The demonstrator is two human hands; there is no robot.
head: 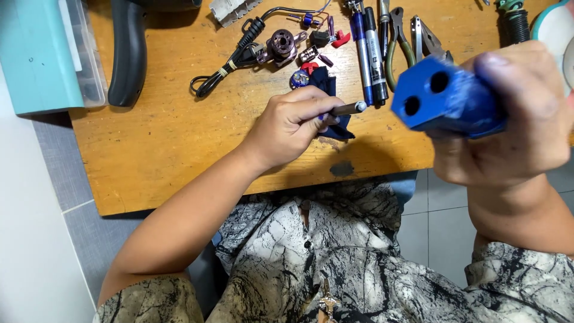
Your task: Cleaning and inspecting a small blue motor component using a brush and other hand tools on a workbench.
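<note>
Right hand grips blue two-hole housing raised near camera, left hand pinches slim tool above worktop; likely inspection step, next needs tip aligned w/ a hole.

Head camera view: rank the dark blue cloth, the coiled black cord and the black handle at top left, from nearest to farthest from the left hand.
From the left hand:
1. Dark blue cloth, right beside the fingers.
2. Coiled black cord, up and to the left.
3. Black handle, far left by the teal box.

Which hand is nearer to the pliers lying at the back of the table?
Right. The right hand, gripping a blue block, is raised just beside the pliers. The left hand, holding a thin tool, sits farther off, toward the table front.
</note>
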